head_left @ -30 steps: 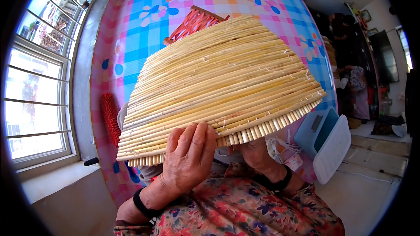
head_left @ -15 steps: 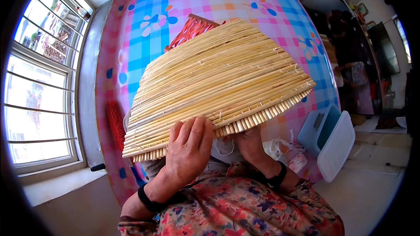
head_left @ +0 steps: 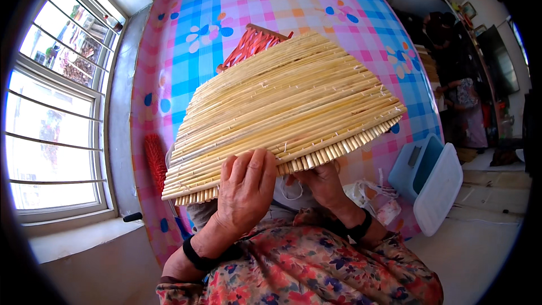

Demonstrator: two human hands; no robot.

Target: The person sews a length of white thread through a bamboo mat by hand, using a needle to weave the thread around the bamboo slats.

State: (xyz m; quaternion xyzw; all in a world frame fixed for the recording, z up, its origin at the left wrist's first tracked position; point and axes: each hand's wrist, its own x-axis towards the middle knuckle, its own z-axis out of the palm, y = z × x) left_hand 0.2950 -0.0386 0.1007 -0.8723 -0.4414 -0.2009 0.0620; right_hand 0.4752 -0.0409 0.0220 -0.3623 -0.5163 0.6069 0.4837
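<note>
A large stalk mat (head_left: 288, 101), made of pale yellow stalks sewn with white thread, is tilted up over my lap. Stalk ends of a crosswise lower layer stick out along its near edge. My left hand (head_left: 245, 183) is closed over that edge, fingers on top and thumb hidden. Just right of it, my right hand (head_left: 324, 186) is below the edge with its fingers bent together; the mat hides part of them, and what they hold cannot be made out. A loop of white thread (head_left: 292, 193) hangs between the hands.
The mat lies over a bed with a checked, flowered cover (head_left: 282, 8). Beyond it is a red woven-strap piece with a wooden bar (head_left: 254, 45); a red brush (head_left: 154, 161) lies left. At right are white cords (head_left: 375, 192) and a blue bin (head_left: 415, 164) with its pale lid (head_left: 440, 192). A barred window (head_left: 53, 141) stands left.
My right hand has shifted slightly left, and more of its fingertips show beside the thread loop. My left hand keeps its grip on the mat. The whole view has shifted a little.
</note>
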